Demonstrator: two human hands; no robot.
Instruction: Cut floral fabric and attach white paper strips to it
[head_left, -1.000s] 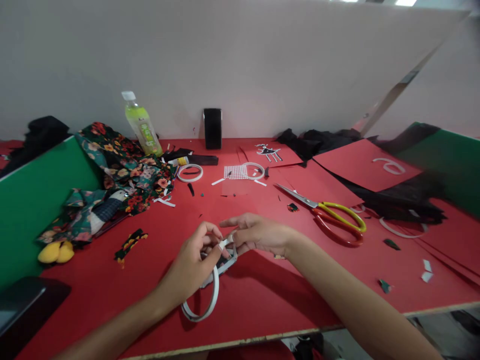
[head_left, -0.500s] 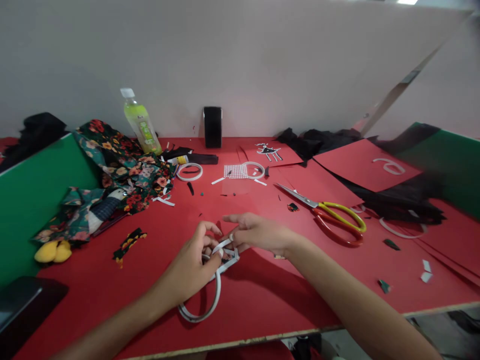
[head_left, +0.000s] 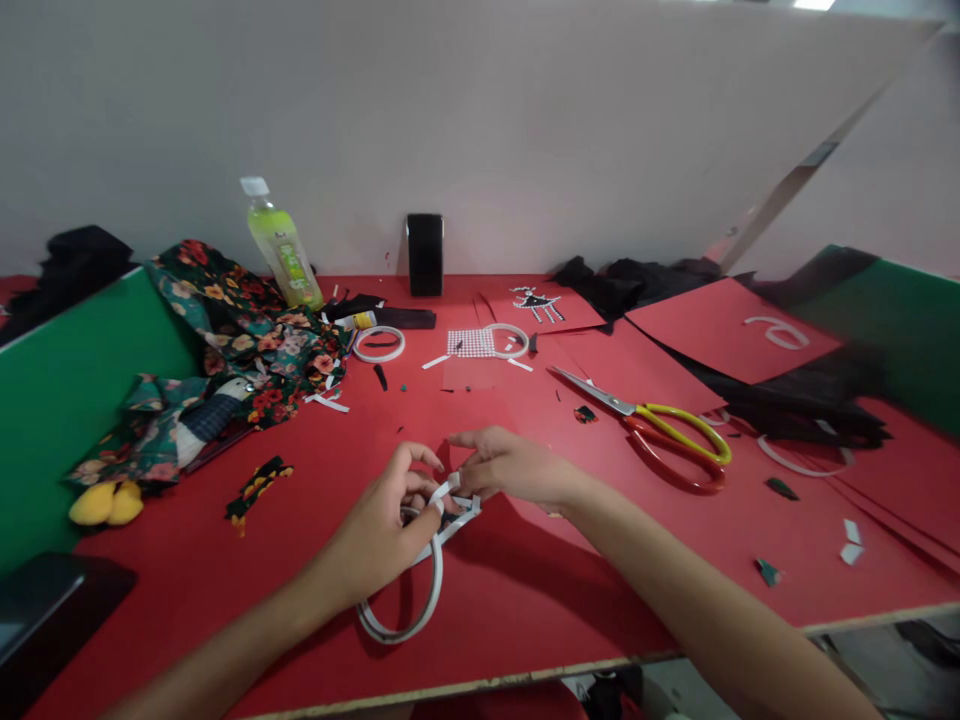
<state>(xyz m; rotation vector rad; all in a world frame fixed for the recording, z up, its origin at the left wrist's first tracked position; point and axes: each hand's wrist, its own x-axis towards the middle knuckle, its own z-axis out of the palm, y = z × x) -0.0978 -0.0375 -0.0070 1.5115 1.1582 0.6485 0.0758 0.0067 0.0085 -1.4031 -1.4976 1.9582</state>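
My left hand [head_left: 397, 515] is closed around a white strip of tape and the folded dark piece it borders, whose kind I cannot make out. From under this hand hangs a roll of white tape [head_left: 438, 585], its ring standing out above the red tabletop. White strip [head_left: 461, 522] runs along the small piece toward the right hand. My right hand [head_left: 517, 468] bends its fingers at the strip's far end, seemingly pinching it, while its index finger points left. The right thumb is partly hidden.
Scissors [head_left: 675, 435] with yellow and red handles lie open at right. Further back are another tape roll [head_left: 379, 345], a bead sheet [head_left: 471, 343], a phone [head_left: 425, 255] and a green bottle [head_left: 285, 250]. Floral cloth [head_left: 247, 330] is heaped left; red cards [head_left: 731, 325] lie right.
The right fingers have shifted slightly at the strip, and more of its upper end now shows between the hands. My left hand and the tape roll stay nearly where they were.
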